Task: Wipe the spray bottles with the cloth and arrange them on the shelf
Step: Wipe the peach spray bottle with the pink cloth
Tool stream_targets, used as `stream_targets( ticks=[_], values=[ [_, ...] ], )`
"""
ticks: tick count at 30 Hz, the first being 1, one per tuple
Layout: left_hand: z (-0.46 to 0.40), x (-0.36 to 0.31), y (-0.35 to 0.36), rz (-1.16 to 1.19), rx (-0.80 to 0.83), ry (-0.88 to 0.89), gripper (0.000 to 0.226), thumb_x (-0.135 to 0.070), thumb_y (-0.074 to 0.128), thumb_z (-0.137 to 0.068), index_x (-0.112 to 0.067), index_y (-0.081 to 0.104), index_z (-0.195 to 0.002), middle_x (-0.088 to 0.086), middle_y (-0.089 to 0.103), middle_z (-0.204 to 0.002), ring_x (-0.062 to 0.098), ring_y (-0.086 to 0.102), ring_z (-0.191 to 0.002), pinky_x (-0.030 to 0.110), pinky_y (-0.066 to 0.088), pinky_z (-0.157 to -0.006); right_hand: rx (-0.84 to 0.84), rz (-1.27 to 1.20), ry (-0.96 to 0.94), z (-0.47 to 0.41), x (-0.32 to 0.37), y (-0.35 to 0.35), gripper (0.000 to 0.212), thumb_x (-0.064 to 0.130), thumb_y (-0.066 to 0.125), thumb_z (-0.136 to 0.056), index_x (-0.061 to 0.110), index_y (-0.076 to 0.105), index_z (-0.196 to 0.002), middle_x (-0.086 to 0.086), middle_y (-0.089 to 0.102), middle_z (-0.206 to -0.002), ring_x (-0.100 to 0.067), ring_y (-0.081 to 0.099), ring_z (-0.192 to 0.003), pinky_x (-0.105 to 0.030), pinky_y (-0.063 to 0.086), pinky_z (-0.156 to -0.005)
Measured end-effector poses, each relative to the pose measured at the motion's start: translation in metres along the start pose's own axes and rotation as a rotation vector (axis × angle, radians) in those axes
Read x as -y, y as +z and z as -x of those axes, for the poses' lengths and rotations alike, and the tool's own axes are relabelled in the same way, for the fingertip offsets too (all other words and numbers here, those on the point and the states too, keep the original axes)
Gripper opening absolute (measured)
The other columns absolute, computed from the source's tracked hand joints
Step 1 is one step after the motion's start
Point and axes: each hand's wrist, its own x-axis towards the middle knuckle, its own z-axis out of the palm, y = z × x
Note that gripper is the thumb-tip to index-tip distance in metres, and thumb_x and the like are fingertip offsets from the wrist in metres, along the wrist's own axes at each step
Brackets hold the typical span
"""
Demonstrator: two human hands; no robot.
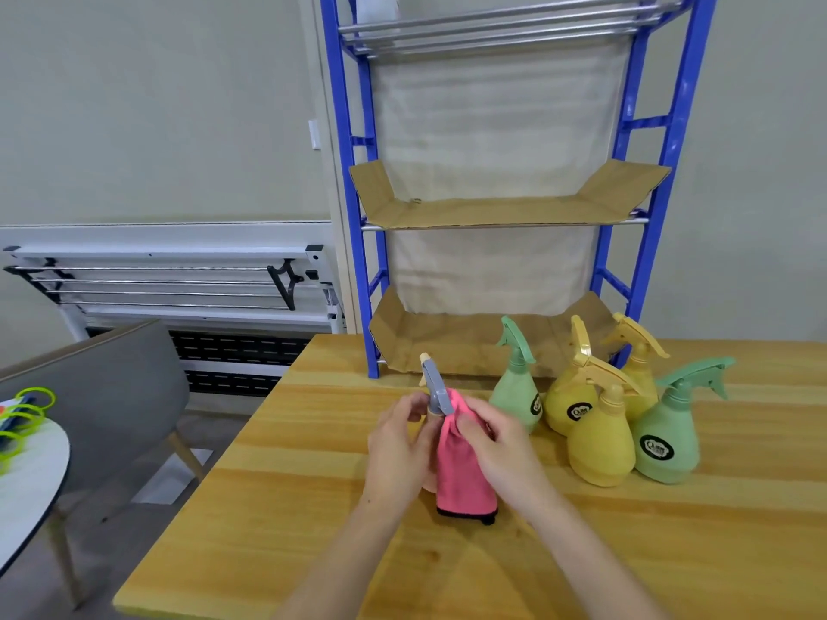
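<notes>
A spray bottle with a grey trigger head stands on the wooden table, its body wrapped in a pink cloth. My left hand holds the bottle's neck from the left. My right hand grips the cloth against the bottle just under the head. To the right stand two green bottles and three yellow ones. Behind the table rises a blue shelf rack with cardboard-lined shelves.
A grey chair stands left of the table. A round white table with green rings on it sits at the far left. A folded white rack leans on the wall behind.
</notes>
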Motion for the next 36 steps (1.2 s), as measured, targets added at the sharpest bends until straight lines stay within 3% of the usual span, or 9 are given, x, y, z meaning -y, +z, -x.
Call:
stream_targets(
  ticks=[7,10,12,16,19,21,26,32,36],
  values=[
    [-0.001,0.008,-0.009,-0.091,0.067,0.026,0.024,-0.034,0.060,-0.100,-0.043,0.060,-0.122,-0.030,0.062,-0.117,0.002,0.053,-0.118,0.048,0.044,-0.105,0.055,0.178,-0.054,-0.001,-0.010,-0.013,0.040,0.021,0.063,-0.104,0.042,0.064,-0.138,0.022,0.064,-0.123,0.005,0.056,-0.120,-0.016,0.045,-0.101],
    [-0.001,0.004,-0.010,-0.087,0.075,0.025,0.025,-0.047,0.057,-0.097,-0.047,0.058,-0.122,-0.033,0.059,-0.121,0.000,0.047,-0.122,0.049,0.040,-0.109,-0.081,0.152,-0.079,0.001,-0.010,-0.017,0.038,0.020,0.064,-0.103,0.042,0.067,-0.134,0.030,0.067,-0.117,0.008,0.058,-0.116,-0.011,0.046,-0.094],
    [0.002,0.001,-0.007,-0.052,0.056,0.017,0.032,-0.050,0.062,-0.093,-0.047,0.056,-0.124,-0.034,0.056,-0.122,-0.003,0.045,-0.124,0.046,0.040,-0.110,-0.190,0.104,-0.072,-0.001,-0.009,-0.018,0.034,0.021,0.066,-0.101,0.038,0.068,-0.130,0.028,0.069,-0.119,0.009,0.061,-0.114,-0.015,0.050,-0.094],
    [0.004,-0.002,-0.002,0.054,-0.028,-0.004,0.040,-0.031,0.073,-0.092,-0.038,0.056,-0.128,-0.025,0.066,-0.118,-0.005,0.058,-0.114,0.041,0.049,-0.102,-0.306,0.096,-0.054,-0.016,-0.004,-0.017,0.020,0.024,0.070,-0.098,0.033,0.067,-0.115,0.020,0.071,-0.110,0.003,0.065,-0.103,-0.027,0.052,-0.088],
    [0.002,-0.006,-0.007,0.009,-0.005,0.071,0.045,-0.032,0.069,-0.096,-0.042,0.052,-0.136,-0.022,0.070,-0.114,-0.003,0.063,-0.108,0.035,0.053,-0.095,-0.312,0.177,-0.113,-0.029,0.002,-0.017,0.023,0.026,0.069,-0.099,0.033,0.072,-0.121,0.025,0.067,-0.114,0.011,0.058,-0.109,-0.009,0.044,-0.090],
    [0.001,-0.007,-0.008,-0.056,0.029,0.162,0.046,-0.030,0.064,-0.100,-0.042,0.051,-0.142,-0.024,0.069,-0.117,0.001,0.066,-0.108,0.033,0.053,-0.093,-0.305,0.190,-0.130,-0.037,0.004,-0.012,0.028,0.027,0.066,-0.101,0.029,0.073,-0.129,0.018,0.066,-0.119,0.011,0.056,-0.113,-0.003,0.040,-0.092],
    [0.002,-0.003,-0.006,-0.035,0.027,0.142,0.054,-0.022,0.065,-0.101,-0.043,0.050,-0.148,-0.028,0.065,-0.130,-0.006,0.059,-0.121,0.026,0.051,-0.101,-0.224,0.086,-0.124,-0.038,0.003,0.009,0.018,0.021,0.066,-0.102,0.021,0.082,-0.110,0.009,0.065,-0.097,-0.007,0.066,-0.096,-0.022,0.051,-0.088],
    [0.002,-0.003,-0.008,-0.052,0.036,0.120,0.064,-0.005,0.061,-0.098,-0.050,0.051,-0.142,-0.028,0.068,-0.118,-0.003,0.064,-0.109,0.032,0.055,-0.094,-0.218,0.104,-0.196,-0.018,-0.005,0.015,0.013,0.019,0.073,-0.097,0.023,0.084,-0.103,0.015,0.062,-0.094,-0.011,0.066,-0.097,-0.022,0.051,-0.088],
    [0.000,-0.001,-0.009,-0.036,0.066,0.108,0.061,-0.007,0.060,-0.099,-0.051,0.051,-0.140,-0.029,0.068,-0.117,-0.001,0.064,-0.112,0.032,0.055,-0.095,-0.230,0.105,-0.183,-0.023,-0.002,0.014,0.012,0.019,0.073,-0.097,0.022,0.084,-0.102,0.011,0.065,-0.095,-0.009,0.067,-0.096,-0.021,0.051,-0.086]
  ],
)
